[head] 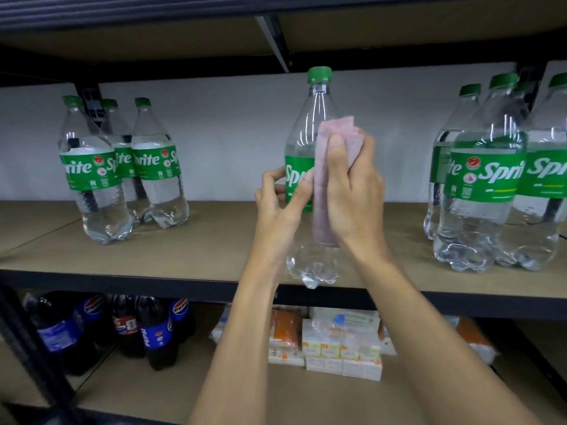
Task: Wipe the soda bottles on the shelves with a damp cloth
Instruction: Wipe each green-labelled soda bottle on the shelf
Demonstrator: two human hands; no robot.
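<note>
A clear Sprite bottle (308, 130) with a green cap and green label is upright in front of the middle shelf, its base at the shelf's front edge. My left hand (280, 199) grips its left side at the label. My right hand (352, 191) holds a folded pink cloth (322, 194) pressed against the bottle's right front, from the shoulder down past the label. The cloth and my hands hide most of the label.
Three Sprite bottles (122, 170) stand at the shelf's left, several more (491, 176) at the right. The brown shelf board (214, 240) has a dark front rail. Below are Pepsi bottles (156, 329) and white and orange packets (340, 348). Another shelf hangs close overhead.
</note>
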